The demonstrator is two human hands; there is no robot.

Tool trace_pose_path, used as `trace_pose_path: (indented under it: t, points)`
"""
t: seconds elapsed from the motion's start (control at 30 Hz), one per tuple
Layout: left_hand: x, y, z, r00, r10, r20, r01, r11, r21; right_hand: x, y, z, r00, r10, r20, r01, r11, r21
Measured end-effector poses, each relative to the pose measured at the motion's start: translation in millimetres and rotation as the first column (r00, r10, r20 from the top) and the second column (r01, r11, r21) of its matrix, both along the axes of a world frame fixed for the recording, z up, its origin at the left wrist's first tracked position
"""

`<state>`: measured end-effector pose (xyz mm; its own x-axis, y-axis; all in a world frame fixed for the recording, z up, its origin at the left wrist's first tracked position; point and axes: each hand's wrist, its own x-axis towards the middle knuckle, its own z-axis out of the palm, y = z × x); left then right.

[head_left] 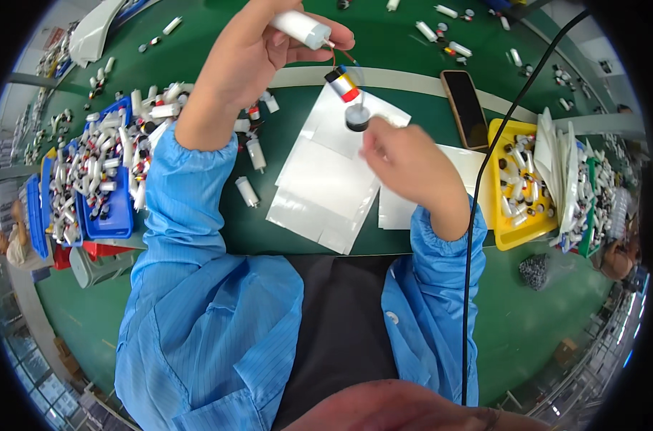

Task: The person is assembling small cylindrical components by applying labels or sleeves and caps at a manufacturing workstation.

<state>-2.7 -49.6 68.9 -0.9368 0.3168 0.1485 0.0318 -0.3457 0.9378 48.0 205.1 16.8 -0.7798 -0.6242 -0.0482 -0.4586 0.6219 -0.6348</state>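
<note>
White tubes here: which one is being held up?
The white tube in the left hand, raised above the green table; the other tubes lie loose or heaped.

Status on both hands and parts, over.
Left hand: gripping white cylinder. Right hand: blurred, at black-rimmed disc. Banded piece between them. Black cable crosses right sleeve.

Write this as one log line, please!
left hand: holds white cylinder | right hand: by dark-rimmed cap, blurred, grip unclear | between: striped cylinder | underneath: white sheets

Smooth plastic cylinder, glossy sheets, blue cloth sleeves
</note>
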Motion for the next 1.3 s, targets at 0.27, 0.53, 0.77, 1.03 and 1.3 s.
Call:
trace_pose_path:
  t: [0.27,0.53,0.77,1.03,1.3]
  points:
    - [-6.6,32.4,-33.7,0.989,0.066,0.129,-0.071,0.997,0.029,-22.9,-43.4,-26.8,0.976,-0.217,-0.031,0.107,0.596,-0.796]
    - [-12.9,34.4,-60.7,0.903,-0.064,0.425,-0.020,0.982,0.190,-22.8,-54.0,-49.1,0.971,-0.202,0.130,0.211,0.457,-0.864]
    - [-4.1,52.1,-63.4,0.922,-0.199,0.333,0.204,0.979,0.019,-28.3,-43.2,-53.4,0.863,-0.495,-0.104,0.234,0.574,-0.785]
    - [-9.0,53.1,-82.6,0.958,-0.239,0.157,0.230,0.970,0.074,-26.7,-40.4,-48.6,0.801,-0.530,-0.278,0.216,0.689,-0.692]
    - [-10.2,40.9,-72.8,0.993,-0.114,0.032,0.119,0.973,-0.196,-26.4,-43.6,-54.0,0.812,-0.535,-0.235,0.205,0.637,-0.743]
